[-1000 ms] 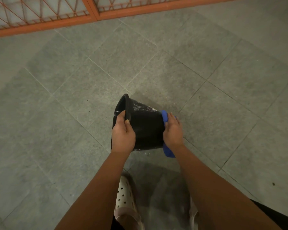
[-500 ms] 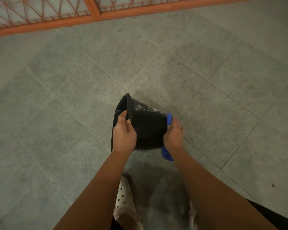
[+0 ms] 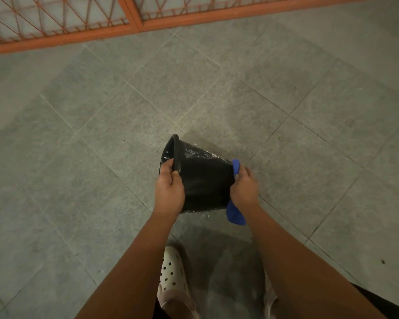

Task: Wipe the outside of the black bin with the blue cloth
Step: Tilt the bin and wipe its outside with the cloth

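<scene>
Black bin [image 3: 203, 180] tipped sideways, left hand [image 3: 169, 187] gripping rim; right hand [image 3: 243, 187] clutches blue cloth [image 3: 235, 212] at base. Mid-wipe; next, likely rotate to wet far side.

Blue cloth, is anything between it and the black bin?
Nothing visible does. The right hand holds the blue cloth against the base end of the black plastic bin, whose rim the left hand grips.

The light was dim, even and a little warm. A soft shadow lay on the floor [image 3: 309, 111] at the lower middle. The upper side of the black bin [image 3: 205, 180] gave small white glints. The orange gate [image 3: 194, 19] bent at the upper edge; the middle was sharp.
</scene>
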Demonstrator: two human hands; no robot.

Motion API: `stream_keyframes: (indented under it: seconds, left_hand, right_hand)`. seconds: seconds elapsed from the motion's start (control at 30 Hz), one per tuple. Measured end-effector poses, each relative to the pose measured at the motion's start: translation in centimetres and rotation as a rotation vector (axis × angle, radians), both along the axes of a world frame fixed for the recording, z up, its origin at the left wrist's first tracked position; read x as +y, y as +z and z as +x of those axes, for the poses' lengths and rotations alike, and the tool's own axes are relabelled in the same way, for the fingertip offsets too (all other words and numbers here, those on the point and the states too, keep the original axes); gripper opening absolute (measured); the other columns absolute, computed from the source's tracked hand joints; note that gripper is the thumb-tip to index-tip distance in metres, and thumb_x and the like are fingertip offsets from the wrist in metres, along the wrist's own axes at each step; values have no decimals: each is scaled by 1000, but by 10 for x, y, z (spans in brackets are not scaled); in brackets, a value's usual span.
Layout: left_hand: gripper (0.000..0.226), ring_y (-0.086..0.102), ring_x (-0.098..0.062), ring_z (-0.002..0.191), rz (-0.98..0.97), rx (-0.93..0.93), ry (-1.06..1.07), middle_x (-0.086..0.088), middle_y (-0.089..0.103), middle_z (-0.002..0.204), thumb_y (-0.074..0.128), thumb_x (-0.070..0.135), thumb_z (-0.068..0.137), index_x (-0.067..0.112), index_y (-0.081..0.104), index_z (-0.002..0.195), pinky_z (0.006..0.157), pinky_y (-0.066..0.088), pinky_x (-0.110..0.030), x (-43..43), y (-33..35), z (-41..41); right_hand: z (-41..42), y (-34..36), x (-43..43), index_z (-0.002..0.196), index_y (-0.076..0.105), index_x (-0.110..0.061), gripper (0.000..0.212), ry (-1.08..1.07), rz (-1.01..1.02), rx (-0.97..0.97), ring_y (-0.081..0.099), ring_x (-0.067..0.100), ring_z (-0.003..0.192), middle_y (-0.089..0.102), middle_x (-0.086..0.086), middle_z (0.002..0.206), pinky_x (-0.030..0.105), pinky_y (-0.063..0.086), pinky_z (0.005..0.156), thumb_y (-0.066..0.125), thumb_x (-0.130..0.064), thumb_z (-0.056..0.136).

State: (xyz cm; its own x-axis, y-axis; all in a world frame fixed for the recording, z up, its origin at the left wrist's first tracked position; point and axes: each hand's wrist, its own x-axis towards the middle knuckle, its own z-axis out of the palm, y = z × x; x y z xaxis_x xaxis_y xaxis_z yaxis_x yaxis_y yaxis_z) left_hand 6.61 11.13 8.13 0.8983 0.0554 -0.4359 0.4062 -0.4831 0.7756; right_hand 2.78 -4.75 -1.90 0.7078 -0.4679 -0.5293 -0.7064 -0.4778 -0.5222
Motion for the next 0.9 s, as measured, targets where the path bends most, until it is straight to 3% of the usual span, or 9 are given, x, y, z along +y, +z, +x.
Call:
stream_keyframes:
  seconds: [0.17,0.27,0.33,0.43,0.5,0.67,0.8,0.9]
  left_hand:
    - [28,53,-4,91,-78,131,76,10,58,101,36,21,101,18,54,122,72,37,-16,2,4,7]
    - [29,53,-3,89,-29,137,-8,10,58,96,33,37,102,24,56,114,71,37,-17,1,5,10]
    - [25,52,-4,83,37,146,-59,6,56,92,34,34,101,25,55,112,64,36,-18,0,4,12]
    - [17,52,-7,80,44,169,-48,2,56,91,38,29,100,28,55,99,60,36,-19,0,5,13]
    - [18,56,-13,87,20,170,-46,0,59,95,40,28,100,27,58,98,67,43,-24,1,5,13]
    - [29,57,-17,102,-63,161,-28,8,59,105,41,27,99,50,57,92,90,49,-41,-1,10,16]
    - [34,57,-19,111,-129,164,11,4,60,120,41,25,99,45,55,122,98,47,-49,1,11,17]
    - [39,58,-17,114,-194,173,43,5,62,123,42,21,99,46,55,126,101,46,-46,1,9,16]
  right_hand:
    - [-6,-3,-8,134,36,-10,38,-55,65,40,50,31,110,51,19,123,37,40,91,39,-13,97]
    - [-13,-5,-11,131,41,-8,34,-86,68,31,53,30,104,55,19,117,35,39,83,39,-13,97]
    - [-17,-7,-15,126,44,-8,30,-99,64,34,54,32,100,57,20,113,33,35,77,39,-14,97]
    - [-21,-5,-22,129,39,-8,33,-230,50,20,55,37,104,58,21,115,37,39,82,39,-16,97]
    - [-20,2,-22,128,39,-10,32,-286,-3,-24,56,36,103,60,19,114,39,41,84,40,-19,97]
    - [0,34,-2,119,56,-5,30,128,-252,-504,55,35,97,62,16,115,41,45,85,51,-8,89]
    - [1,47,19,119,60,-8,39,311,-249,-629,57,29,99,60,10,125,42,50,82,55,4,82]
    - [-5,49,31,122,59,-12,45,409,-241,-670,58,30,103,58,9,128,43,51,81,46,-2,81]
